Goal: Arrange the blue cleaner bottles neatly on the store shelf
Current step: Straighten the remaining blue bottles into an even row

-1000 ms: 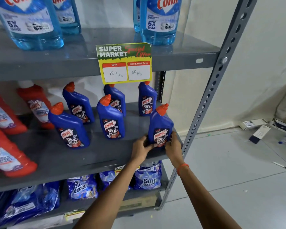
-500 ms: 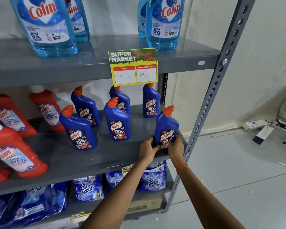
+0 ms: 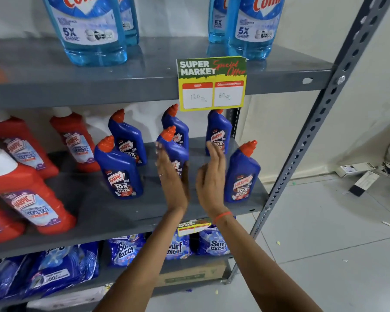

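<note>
Middle shelf, grey metal: six blue Harpic bottles standing upright, orange caps up.

Front row: one bottle at left; one in the centre; one at the right end, close to the shelf's front edge and beside the slotted upright.

Back row: three bottles, at left, centre and right, the last under the yellow price card.

Your left hand: flat, fingers together and pointing up, no clench. It lies against the near side of the centre front bottle and covers that bottle's lower half; whether the palm actually presses on it cannot be told.

Your right hand: loosely spread, fingers up, grasping nothing. It sits in the gap between the centre front bottle and the right-end bottle, apart from both. An orange band circles its wrist.

Same shelf, left part: red Harpic bathroom cleaner bottles, leaning.

Shelf above: pale blue Colin bottles.

Shelf below: blue Surf Excel packets.
</note>
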